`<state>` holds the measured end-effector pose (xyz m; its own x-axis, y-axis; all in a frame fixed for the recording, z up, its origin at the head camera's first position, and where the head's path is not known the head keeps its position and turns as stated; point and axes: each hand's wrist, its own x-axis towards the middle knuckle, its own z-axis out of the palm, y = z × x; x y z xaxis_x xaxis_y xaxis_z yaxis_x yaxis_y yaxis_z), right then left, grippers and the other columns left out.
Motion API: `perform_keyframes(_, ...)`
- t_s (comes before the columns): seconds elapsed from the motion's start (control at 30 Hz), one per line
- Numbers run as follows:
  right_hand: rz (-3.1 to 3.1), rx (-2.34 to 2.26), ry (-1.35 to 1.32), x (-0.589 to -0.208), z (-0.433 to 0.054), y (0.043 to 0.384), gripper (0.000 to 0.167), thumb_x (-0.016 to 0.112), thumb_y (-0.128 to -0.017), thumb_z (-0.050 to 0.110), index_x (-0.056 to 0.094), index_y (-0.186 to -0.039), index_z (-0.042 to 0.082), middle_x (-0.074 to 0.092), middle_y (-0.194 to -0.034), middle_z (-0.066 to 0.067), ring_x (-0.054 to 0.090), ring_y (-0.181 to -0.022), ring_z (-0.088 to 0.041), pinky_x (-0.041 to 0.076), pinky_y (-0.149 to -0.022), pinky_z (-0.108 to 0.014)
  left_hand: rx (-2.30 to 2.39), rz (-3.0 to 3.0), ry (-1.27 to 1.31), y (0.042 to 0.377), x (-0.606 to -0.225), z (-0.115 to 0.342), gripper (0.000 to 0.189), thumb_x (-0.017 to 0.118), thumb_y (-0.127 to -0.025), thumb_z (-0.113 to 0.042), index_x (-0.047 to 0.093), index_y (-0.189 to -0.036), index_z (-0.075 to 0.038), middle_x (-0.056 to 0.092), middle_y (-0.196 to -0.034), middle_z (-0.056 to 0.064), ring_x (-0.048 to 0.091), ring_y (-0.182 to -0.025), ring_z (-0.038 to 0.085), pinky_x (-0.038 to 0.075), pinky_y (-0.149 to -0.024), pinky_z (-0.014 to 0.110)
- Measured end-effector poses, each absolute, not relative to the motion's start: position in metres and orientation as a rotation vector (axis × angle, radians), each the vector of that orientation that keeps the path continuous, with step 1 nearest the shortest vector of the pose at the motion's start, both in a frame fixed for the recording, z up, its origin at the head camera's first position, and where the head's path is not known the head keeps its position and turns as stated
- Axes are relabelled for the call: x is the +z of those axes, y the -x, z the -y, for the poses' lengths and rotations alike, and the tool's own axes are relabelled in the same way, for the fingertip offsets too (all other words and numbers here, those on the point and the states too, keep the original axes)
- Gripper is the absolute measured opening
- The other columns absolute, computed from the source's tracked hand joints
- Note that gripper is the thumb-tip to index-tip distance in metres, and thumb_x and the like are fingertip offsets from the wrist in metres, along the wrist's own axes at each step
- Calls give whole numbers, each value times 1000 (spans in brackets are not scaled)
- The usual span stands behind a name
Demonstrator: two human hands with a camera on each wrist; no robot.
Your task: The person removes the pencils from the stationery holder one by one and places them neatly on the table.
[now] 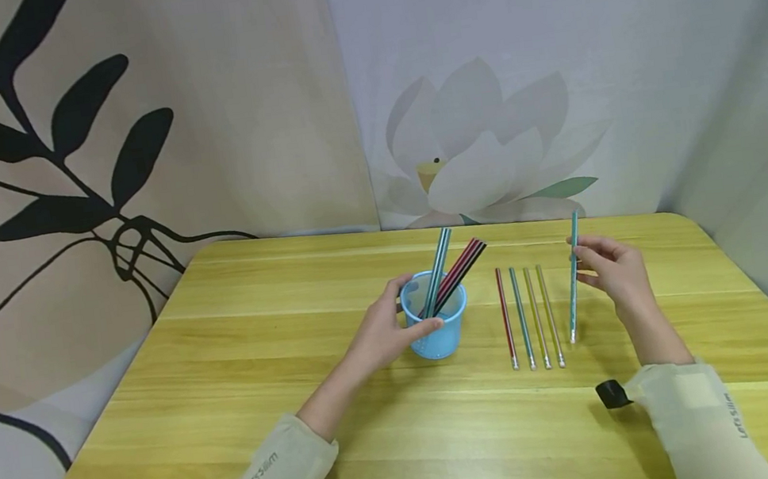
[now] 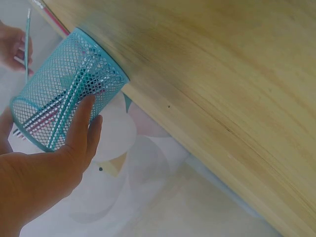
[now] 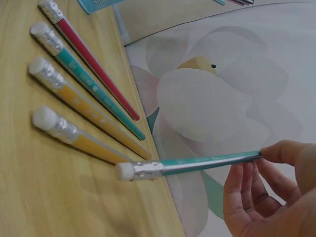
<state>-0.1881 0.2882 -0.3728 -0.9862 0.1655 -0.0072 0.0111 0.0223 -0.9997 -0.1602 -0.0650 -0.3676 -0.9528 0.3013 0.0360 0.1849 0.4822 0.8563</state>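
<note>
My left hand (image 1: 388, 328) grips a blue mesh pencil cup (image 1: 437, 342) by its side, thumb toward the front. Inside lean green pencils (image 1: 437, 273) and dark red and black ones (image 1: 461, 271). At the right, my right hand (image 1: 614, 271) pinches a teal pencil (image 1: 573, 296) between thumb and fingers, eraser end down. In the right wrist view the pencil's white eraser (image 3: 124, 172) is close over the table. Between cup and right hand lie a red pencil (image 1: 507, 320), a green pencil (image 1: 522, 318) and two yellow pencils (image 1: 550, 315), side by side with erasers toward me.
The wooden table (image 1: 225, 355) carries everything. Behind it hangs a backdrop (image 1: 253, 112) printed with leaves and a pale flower. A black piece (image 1: 613, 394) sticks out beside the right sleeve (image 1: 693, 409).
</note>
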Motion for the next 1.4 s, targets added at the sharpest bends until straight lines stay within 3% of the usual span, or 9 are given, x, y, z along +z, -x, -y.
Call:
perform_keyframes(0.23, 2234, 2094, 228, -378, -291, 191, 14, 62, -99, 22, 69, -110, 17, 64, -88, 15, 62, -79, -1, 60, -71, -15, 1483, -2607, -433, 161, -368, 64, 84, 79, -87, -32, 34, -153, -6, 49, -150, 17, 54, -132, 42, 46, -109, 57)
perform_keyframes(0.63, 2360, 2022, 281, -386, -294, 197, 12, 59, -101, 25, 68, -109, 24, 64, -88, 19, 63, -79, 0, 60, -73, -17, 1492, -2600, -434, 162, -368, 62, 84, 79, -87, -31, 34, -152, -5, 48, -150, 17, 54, -131, 43, 47, -108, 57)
perform_keyframes(0.9, 2397, 2029, 293, -391, -296, 200, 13, 59, -101, 24, 66, -97, 35, 64, -88, 20, 62, -80, 0, 60, -72, -17, 1490, -2601, -421, 163, -368, 61, 84, 78, -87, -32, 33, -153, -6, 48, -150, 17, 54, -132, 43, 47, -108, 58)
perform_keyframes(1.0, 2439, 2003, 288, -393, -296, 201, 11, 58, -101, 25, 67, -107, 27, 63, -89, 21, 62, -81, 0, 60, -73, -17, 1490, -2600, -419, 163, -368, 61, 84, 78, -87, -32, 33, -153, -7, 48, -151, 17, 54, -132, 43, 47, -107, 58)
perform_keyframes(1.17, 2473, 2016, 304, -396, -297, 204, 33, 58, -101, 25, 60, -128, 7, 63, -88, 20, 61, -80, 0, 60, -74, -18, 1492, -2599, -422, 163, -368, 61, 84, 78, -87, -32, 33, -153, -6, 48, -150, 17, 53, -132, 44, 47, -107, 59)
perform_keyframes(1.4, 2540, 2028, 312, -400, -298, 207, 47, 56, -102, 23, 48, -141, -2, 62, -89, 20, 60, -81, 1, 60, -75, -17, 1490, -2603, -423, 165, -369, 60, 85, 79, -87, -32, 33, -153, -4, 49, -150, 17, 54, -132, 43, 48, -107, 58)
